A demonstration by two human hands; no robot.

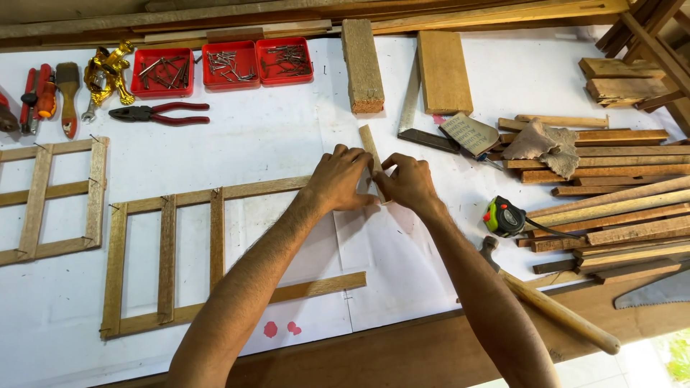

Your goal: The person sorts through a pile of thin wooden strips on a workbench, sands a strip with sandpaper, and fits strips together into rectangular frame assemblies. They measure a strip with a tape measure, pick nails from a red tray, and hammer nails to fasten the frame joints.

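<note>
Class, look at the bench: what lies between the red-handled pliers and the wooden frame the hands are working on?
Head view: only bare white paper lies between the pliers and the wooden frame.

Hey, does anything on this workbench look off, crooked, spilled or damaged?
Two red blotches stain the white sheet near the front edge, below the wooden frame. The frame's right end is open. Both hands, left hand and right hand, pinch a slat there.
</note>
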